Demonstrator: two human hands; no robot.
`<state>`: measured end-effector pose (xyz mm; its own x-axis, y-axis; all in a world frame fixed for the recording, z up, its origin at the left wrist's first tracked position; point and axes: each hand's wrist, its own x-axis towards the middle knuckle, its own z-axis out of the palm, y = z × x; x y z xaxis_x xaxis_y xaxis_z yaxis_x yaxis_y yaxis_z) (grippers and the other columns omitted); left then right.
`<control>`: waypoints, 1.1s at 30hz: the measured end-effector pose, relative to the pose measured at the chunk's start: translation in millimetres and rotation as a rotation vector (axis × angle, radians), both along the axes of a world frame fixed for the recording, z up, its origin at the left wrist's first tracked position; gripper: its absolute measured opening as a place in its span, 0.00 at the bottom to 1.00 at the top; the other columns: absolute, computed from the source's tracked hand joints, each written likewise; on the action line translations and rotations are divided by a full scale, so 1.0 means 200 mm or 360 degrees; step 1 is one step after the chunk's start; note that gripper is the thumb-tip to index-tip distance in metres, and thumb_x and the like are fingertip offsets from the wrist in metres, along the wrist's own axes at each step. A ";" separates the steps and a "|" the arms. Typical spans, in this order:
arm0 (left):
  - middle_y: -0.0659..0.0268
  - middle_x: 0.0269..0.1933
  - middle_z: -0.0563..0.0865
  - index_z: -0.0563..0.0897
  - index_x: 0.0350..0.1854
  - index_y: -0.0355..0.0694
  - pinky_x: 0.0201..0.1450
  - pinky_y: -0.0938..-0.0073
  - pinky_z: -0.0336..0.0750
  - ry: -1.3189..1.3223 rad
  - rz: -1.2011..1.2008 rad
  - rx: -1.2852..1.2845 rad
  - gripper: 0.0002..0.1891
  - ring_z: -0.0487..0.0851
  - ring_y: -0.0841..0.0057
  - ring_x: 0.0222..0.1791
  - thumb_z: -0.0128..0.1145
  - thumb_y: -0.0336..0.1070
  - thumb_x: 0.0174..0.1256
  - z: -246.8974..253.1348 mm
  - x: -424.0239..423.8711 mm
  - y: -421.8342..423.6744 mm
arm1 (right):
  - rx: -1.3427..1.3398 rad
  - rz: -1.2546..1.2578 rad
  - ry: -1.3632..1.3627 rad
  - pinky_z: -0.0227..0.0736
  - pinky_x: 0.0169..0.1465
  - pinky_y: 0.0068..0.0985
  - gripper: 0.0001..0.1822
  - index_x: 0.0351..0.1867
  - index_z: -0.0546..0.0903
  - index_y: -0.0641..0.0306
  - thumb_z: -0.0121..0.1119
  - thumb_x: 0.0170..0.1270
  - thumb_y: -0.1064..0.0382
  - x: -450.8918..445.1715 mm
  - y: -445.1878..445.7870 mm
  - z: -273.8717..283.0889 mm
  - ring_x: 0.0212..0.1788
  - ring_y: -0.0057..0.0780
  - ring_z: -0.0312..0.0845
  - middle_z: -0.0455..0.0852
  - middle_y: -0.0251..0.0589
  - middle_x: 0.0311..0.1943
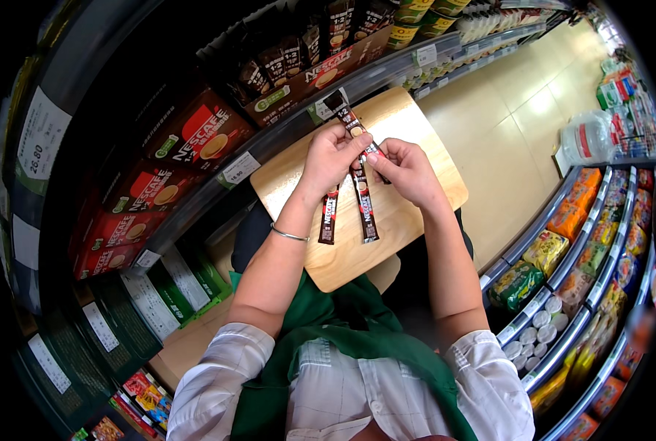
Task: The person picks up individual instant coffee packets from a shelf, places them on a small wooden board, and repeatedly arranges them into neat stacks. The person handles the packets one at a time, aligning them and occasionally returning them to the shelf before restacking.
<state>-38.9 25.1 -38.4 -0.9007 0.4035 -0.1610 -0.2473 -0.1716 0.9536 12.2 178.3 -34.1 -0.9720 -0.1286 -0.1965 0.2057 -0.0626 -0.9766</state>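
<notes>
A dark brown Nescafé coffee stick sachet runs diagonally between my hands. The thumb and fingers of my left hand pinch it near its middle. My right hand grips it lower down, its thumb close to the left fingertips. Beneath, two more sticks lie on a pale wooden board in front of me. One stick is partly covered by my left hand and wrist; the other stick lies to its right, its upper end hidden under the hands.
Left of the board, a shelf holds red Nescafé boxes and an open display carton of upright sticks. Price tags line the shelf edge. Green cartons stand at lower left. On the right, tiered shelves hold packaged food beside the tiled aisle.
</notes>
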 end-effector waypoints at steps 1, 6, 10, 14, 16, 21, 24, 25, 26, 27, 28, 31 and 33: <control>0.71 0.23 0.78 0.77 0.32 0.35 0.20 0.88 0.65 -0.0023 -0.0026 -0.0021 0.09 0.71 0.90 0.17 0.60 0.36 0.60 0.00 0.00 0.00 | 0.0004 0.0003 -0.0009 0.64 0.27 0.13 0.09 0.27 0.76 0.66 0.60 0.60 0.64 0.00 0.00 0.00 0.22 0.11 0.68 0.77 0.29 0.20; 0.73 0.23 0.78 0.78 0.29 0.35 0.20 0.89 0.64 0.0057 -0.0007 -0.0005 0.09 0.71 0.91 0.18 0.61 0.36 0.59 -0.02 0.00 -0.01 | -0.0089 0.0054 -0.0056 0.67 0.29 0.12 0.09 0.30 0.77 0.67 0.61 0.60 0.64 0.01 -0.02 0.03 0.25 0.10 0.70 0.79 0.28 0.24; 0.73 0.22 0.77 0.78 0.28 0.36 0.20 0.89 0.64 0.0088 0.0049 0.0000 0.08 0.70 0.91 0.18 0.62 0.34 0.59 0.00 0.02 0.00 | -0.0135 0.0028 -0.0091 0.68 0.30 0.12 0.09 0.32 0.77 0.68 0.61 0.60 0.63 0.01 -0.04 0.05 0.26 0.10 0.72 0.80 0.29 0.25; 0.74 0.21 0.77 0.78 0.28 0.36 0.19 0.88 0.64 -0.0016 -0.0044 -0.0018 0.08 0.70 0.91 0.18 0.60 0.34 0.60 0.02 0.01 -0.02 | -0.0094 0.0055 -0.0111 0.69 0.30 0.12 0.09 0.32 0.77 0.68 0.62 0.59 0.64 -0.01 -0.03 0.03 0.26 0.10 0.72 0.81 0.30 0.26; 0.74 0.21 0.76 0.77 0.29 0.36 0.19 0.88 0.64 -0.0029 -0.0072 -0.0030 0.08 0.70 0.91 0.18 0.59 0.35 0.61 0.01 0.01 -0.02 | -0.0055 0.0053 -0.0099 0.69 0.30 0.12 0.09 0.32 0.77 0.68 0.63 0.58 0.65 -0.01 -0.03 0.04 0.26 0.11 0.73 0.81 0.31 0.26; 0.74 0.20 0.75 0.77 0.29 0.36 0.18 0.88 0.63 -0.0038 -0.0069 -0.0059 0.08 0.69 0.91 0.17 0.57 0.35 0.62 0.00 0.01 -0.02 | -0.0039 0.0099 -0.0101 0.68 0.33 0.11 0.09 0.35 0.76 0.66 0.62 0.59 0.64 -0.02 -0.03 0.03 0.30 0.11 0.74 0.82 0.32 0.30; 0.74 0.20 0.75 0.77 0.29 0.36 0.18 0.89 0.63 -0.0014 -0.0058 -0.0021 0.08 0.70 0.91 0.17 0.57 0.35 0.63 -0.01 0.01 -0.02 | -0.0058 0.0078 -0.0093 0.70 0.32 0.12 0.09 0.34 0.76 0.68 0.63 0.58 0.65 -0.02 -0.05 0.03 0.29 0.12 0.75 0.83 0.33 0.28; 0.74 0.20 0.75 0.77 0.29 0.36 0.18 0.89 0.63 -0.0004 -0.0052 -0.0004 0.08 0.70 0.91 0.17 0.57 0.34 0.63 -0.01 0.01 -0.02 | -0.0073 0.0066 -0.0085 0.70 0.32 0.12 0.09 0.34 0.77 0.69 0.63 0.58 0.65 -0.02 -0.05 0.03 0.28 0.12 0.75 0.83 0.33 0.27; 0.74 0.20 0.75 0.76 0.28 0.36 0.18 0.88 0.63 0.0000 -0.0058 -0.0030 0.08 0.69 0.90 0.17 0.58 0.35 0.62 -0.01 0.01 -0.03 | -0.0128 0.0067 -0.0089 0.70 0.32 0.12 0.09 0.35 0.77 0.69 0.63 0.58 0.65 -0.02 -0.06 0.03 0.28 0.12 0.75 0.82 0.33 0.28; 0.74 0.20 0.75 0.76 0.27 0.36 0.18 0.87 0.63 0.0006 -0.0068 -0.0051 0.09 0.69 0.90 0.18 0.59 0.35 0.61 0.01 0.01 -0.03 | -0.0178 0.0063 -0.0089 0.70 0.33 0.12 0.10 0.36 0.77 0.69 0.63 0.58 0.65 -0.02 -0.06 0.03 0.28 0.12 0.75 0.82 0.33 0.28; 0.74 0.19 0.74 0.76 0.26 0.36 0.18 0.87 0.63 0.0013 -0.0080 -0.0071 0.10 0.69 0.90 0.18 0.59 0.35 0.60 0.02 0.01 -0.03 | -0.0228 0.0058 -0.0088 0.71 0.33 0.12 0.10 0.36 0.77 0.69 0.62 0.58 0.65 -0.02 -0.07 0.03 0.29 0.12 0.75 0.82 0.33 0.28; 0.74 0.19 0.73 0.75 0.21 0.36 0.19 0.84 0.63 0.0082 -0.0058 -0.0361 0.13 0.68 0.89 0.19 0.63 0.37 0.56 0.01 0.01 -0.04 | -0.0184 0.0075 -0.0079 0.72 0.35 0.13 0.10 0.38 0.76 0.69 0.61 0.59 0.65 -0.01 -0.06 0.02 0.30 0.13 0.76 0.82 0.33 0.29; 0.75 0.19 0.73 0.73 0.19 0.37 0.20 0.82 0.62 0.0119 -0.0050 -0.0383 0.15 0.67 0.89 0.20 0.65 0.38 0.54 0.00 0.01 -0.04 | -0.0240 0.0125 -0.0124 0.71 0.39 0.14 0.11 0.41 0.76 0.67 0.61 0.59 0.65 -0.01 -0.05 0.05 0.35 0.12 0.74 0.81 0.30 0.33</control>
<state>-37.5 17.2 -38.4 -0.9013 0.3897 -0.1891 -0.1762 0.0690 0.9819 11.2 168.1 -23.4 -0.9404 -0.2370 -0.2439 0.2907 -0.1880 -0.9382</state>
